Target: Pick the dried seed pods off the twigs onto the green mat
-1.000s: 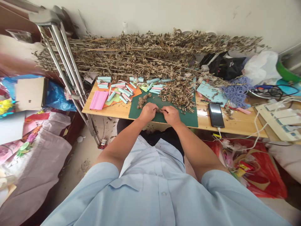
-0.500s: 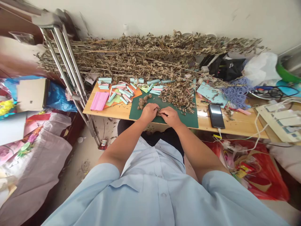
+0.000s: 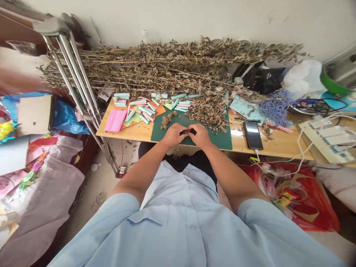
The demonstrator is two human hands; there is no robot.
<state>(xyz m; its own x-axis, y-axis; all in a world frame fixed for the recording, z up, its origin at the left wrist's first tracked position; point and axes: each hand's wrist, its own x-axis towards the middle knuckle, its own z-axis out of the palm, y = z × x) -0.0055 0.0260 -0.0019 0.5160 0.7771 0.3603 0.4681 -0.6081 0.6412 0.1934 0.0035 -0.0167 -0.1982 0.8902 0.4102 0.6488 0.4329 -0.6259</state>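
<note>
- Dried leaf clump point(image 3: 188, 131): pinched between both hands, over the mat
- Left hand point(image 3: 172, 135): fingers curled, pressed against the clump
- Right hand point(image 3: 200, 135): likewise, fingertips meeting the left hand's
- Green mat point(image 3: 222, 142): on the desk point(image 3: 278, 146), bearing a leaf heap point(image 3: 207, 115)

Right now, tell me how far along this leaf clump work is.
Done: several leaf clumps sit on the green mat. In hand: the left hand and right hand press a dark clump between them. Left: the loose leaf pile on the mat and the long dried stalks along the wall.
</note>
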